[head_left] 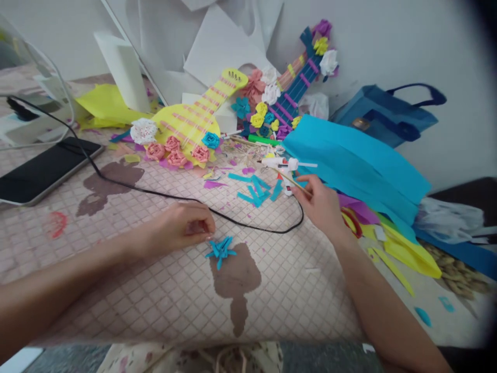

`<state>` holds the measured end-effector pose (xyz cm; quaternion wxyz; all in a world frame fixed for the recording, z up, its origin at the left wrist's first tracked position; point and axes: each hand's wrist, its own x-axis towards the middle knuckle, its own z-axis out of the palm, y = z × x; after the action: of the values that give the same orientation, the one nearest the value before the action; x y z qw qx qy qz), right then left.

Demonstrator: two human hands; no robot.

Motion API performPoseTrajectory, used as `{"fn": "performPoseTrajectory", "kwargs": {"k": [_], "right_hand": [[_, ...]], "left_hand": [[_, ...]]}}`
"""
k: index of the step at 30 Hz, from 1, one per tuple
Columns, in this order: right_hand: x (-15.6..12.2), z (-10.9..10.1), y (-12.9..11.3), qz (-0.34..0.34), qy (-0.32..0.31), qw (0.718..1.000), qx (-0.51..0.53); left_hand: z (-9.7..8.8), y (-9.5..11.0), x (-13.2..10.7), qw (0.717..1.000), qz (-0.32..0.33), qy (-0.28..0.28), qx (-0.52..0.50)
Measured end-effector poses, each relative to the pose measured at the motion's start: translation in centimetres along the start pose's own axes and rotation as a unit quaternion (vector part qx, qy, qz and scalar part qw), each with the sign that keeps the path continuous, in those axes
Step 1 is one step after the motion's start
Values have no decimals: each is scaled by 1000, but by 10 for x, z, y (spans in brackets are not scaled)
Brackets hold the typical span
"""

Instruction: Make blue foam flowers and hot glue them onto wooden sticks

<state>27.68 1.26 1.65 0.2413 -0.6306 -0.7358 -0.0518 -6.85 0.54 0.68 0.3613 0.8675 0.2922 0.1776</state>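
Note:
My left hand point(190, 224) is closed, thumb and fingertips pinched at the edge of a small star-shaped blue paper flower point(220, 249) just above the table. Between the fingers of my right hand point(319, 203) is a thin wooden stick point(285, 176), slanting up to the left. Right by those fingertips is a white hot glue gun point(285, 165), a glue stick poking from its back; my hand partly covers the area around its handle. Several short blue paper strips point(254, 192) lie in a loose heap left of the gun.
A black cord point(155, 191) loops across the patterned tablecloth. Behind stand a yellow paper guitar point(190, 122) and a blue one point(297, 88), both with paper flowers. At left lies a phone point(46, 168); at right, blue paper point(349, 160), red-handled scissors point(351, 223) and a blue bag point(384, 114).

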Motion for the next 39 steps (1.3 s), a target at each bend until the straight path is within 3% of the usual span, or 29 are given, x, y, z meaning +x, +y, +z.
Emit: {"fn": "performPoseTrajectory", "kwargs": {"k": [4, 8, 13, 16, 20, 22, 23, 26, 29, 34, 39], "right_hand": [[-15, -7, -29, -48, -28, 997, 45], [-26, -7, -57, -132, -104, 982, 87], [-38, 0, -82, -176, -209, 945, 179], [-43, 4, -92, -190, -233, 931, 206], [-46, 10, -98, -195, -250, 927, 199], [-47, 12, -98, -198, -258, 926, 190], [-48, 13, -98, -200, -260, 926, 187], [-49, 13, -98, -202, -272, 921, 193], [-50, 13, -98, -194, -278, 919, 203], [-48, 9, -101, -173, -292, 913, 225], [-43, -5, -101, -115, -328, 895, 279]], "left_hand": [[-5, 5, 2, 998, 44, -46, 9], [-3, 2, 2, 996, 63, -65, 10], [8, 0, 5, 997, 62, -28, 40], [15, 4, 9, 996, 64, 18, 61], [15, 1, 11, 992, 35, 101, 73], [8, -2, 9, 990, 13, 116, 77], [3, -3, 7, 992, 7, 105, 74], [-9, -4, 3, 999, 7, -24, 48], [-10, -1, 2, 998, 23, -46, 34], [7, 0, 7, 997, 40, -7, 67], [5, -3, 5, 989, 8, 96, 108]]}}
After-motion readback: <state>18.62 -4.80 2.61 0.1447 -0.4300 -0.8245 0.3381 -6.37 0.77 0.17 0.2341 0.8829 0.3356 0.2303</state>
